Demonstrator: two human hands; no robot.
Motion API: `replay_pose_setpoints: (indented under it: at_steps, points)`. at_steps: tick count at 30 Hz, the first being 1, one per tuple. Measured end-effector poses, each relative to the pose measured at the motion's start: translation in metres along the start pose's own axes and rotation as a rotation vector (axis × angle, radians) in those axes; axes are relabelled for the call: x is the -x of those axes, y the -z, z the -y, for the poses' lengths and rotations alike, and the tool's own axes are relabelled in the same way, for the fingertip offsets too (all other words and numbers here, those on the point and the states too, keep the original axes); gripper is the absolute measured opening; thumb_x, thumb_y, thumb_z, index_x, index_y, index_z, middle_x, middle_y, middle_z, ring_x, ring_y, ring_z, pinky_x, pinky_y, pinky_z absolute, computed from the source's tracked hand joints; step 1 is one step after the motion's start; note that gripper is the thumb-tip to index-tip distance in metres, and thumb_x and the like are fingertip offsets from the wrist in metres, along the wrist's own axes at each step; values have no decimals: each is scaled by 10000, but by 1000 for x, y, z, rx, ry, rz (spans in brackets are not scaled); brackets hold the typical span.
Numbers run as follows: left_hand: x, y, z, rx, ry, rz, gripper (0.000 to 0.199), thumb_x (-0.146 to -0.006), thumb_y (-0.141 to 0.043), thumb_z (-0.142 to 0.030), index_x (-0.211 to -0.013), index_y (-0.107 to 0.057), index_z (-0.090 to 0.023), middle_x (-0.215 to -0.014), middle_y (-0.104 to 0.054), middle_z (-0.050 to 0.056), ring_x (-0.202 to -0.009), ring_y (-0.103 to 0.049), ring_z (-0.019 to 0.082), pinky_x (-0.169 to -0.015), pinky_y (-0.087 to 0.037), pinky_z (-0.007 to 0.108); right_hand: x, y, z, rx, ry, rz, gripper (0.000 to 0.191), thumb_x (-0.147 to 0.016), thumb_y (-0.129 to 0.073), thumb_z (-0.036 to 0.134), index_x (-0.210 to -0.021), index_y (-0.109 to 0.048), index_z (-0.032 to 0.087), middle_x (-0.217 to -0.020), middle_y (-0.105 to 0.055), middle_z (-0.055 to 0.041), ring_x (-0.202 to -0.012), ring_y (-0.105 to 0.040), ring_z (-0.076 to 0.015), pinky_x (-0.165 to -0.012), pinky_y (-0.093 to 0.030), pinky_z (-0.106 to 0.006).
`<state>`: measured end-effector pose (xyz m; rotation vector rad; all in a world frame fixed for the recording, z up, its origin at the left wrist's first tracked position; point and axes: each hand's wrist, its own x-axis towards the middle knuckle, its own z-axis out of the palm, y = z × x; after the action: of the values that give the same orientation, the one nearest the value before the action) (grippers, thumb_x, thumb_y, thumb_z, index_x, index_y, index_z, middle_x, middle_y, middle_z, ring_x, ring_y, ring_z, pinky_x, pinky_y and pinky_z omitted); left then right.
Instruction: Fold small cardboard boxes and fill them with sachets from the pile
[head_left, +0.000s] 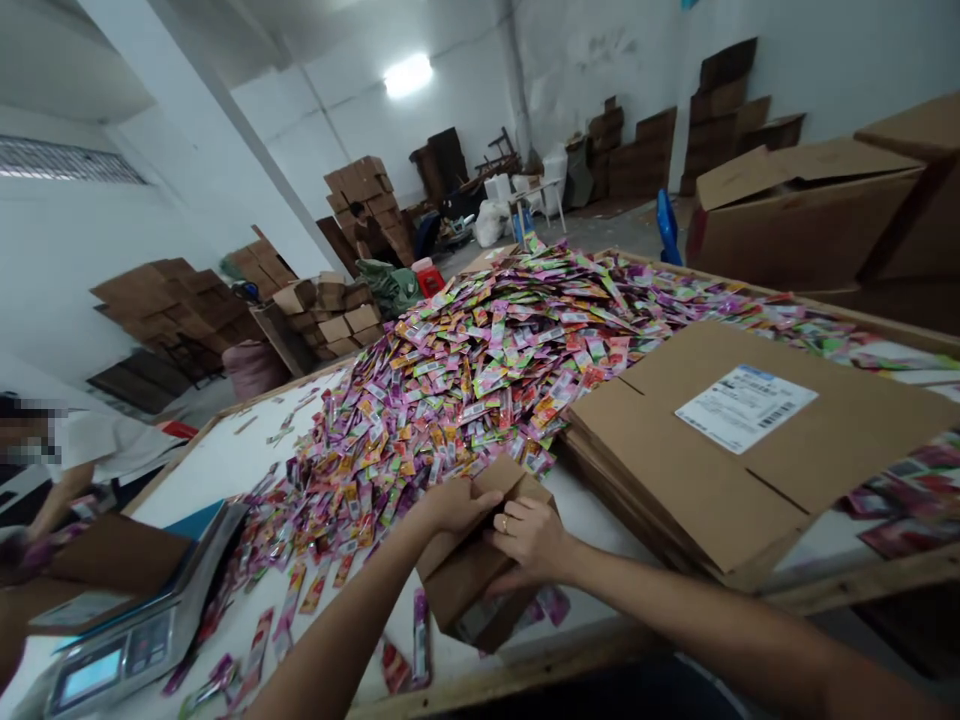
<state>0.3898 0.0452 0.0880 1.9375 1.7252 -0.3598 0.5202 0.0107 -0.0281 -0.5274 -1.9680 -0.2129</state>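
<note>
A small cardboard box (448, 588) is tilted at the near edge of the table, with its top flaps partly folded in. My left hand (459, 503) grips the far-left flap, fingers curled over its edge. On the box's right side, my right hand (531, 540), with a ring on one finger, bends around another flap; some of its fingertips are hidden in the gap. Behind the box rises a large heap of small colourful packets (450, 370). Several loose packets (421, 640) lie beside the box.
Flattened cartons (675, 480) are stacked at the right, the top one bearing a white label (746, 407). At the left stands a digital scale (142, 650) with an open box (112, 560) on it, next to a co-worker (97, 450). A wooden rim (510, 685) edges the table.
</note>
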Motion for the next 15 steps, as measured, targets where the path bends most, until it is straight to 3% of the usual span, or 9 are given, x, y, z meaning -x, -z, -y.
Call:
replay_pose_setpoints:
  at_steps: [2,6,10,15]
  points:
    - [-9,-8,-8,-98,41,-97,719,-818,-370,-677,-982,-655,-38,-1041,-652,272,-1036,-599,417,-889,-450,488,-2,3,-1,-7,16,2,629,-893,-411,703,-601,-548,163,-581,-452,0,-601,-386,-140,-567,-234,-321]
    - [-22,-30,-18,-284,154,-407,711,-836,-335,-713,-936,-658,-88,-917,-693,201,-902,-661,353,-752,-508,403,-3,12,0,-3,-33,-15,680,-967,-266,639,-536,-494,166,-553,-439,-5,-579,-371,-139,-573,-236,-320]
    - [-30,-40,-10,-363,151,-451,658,-796,-429,-719,-965,-644,-121,-893,-702,168,-866,-671,330,-730,-511,377,-5,11,2,11,-74,-16,712,-993,-157,595,-534,-488,163,-556,-448,-15,-580,-375,-147,-573,-231,-323]
    - [-32,-30,0,-296,104,-472,598,-788,-514,-677,-956,-647,-118,-927,-694,163,-929,-651,326,-825,-490,386,-6,5,4,34,-107,6,691,-976,-194,624,-559,-499,165,-584,-468,-23,-605,-397,-152,-600,-252,-325]
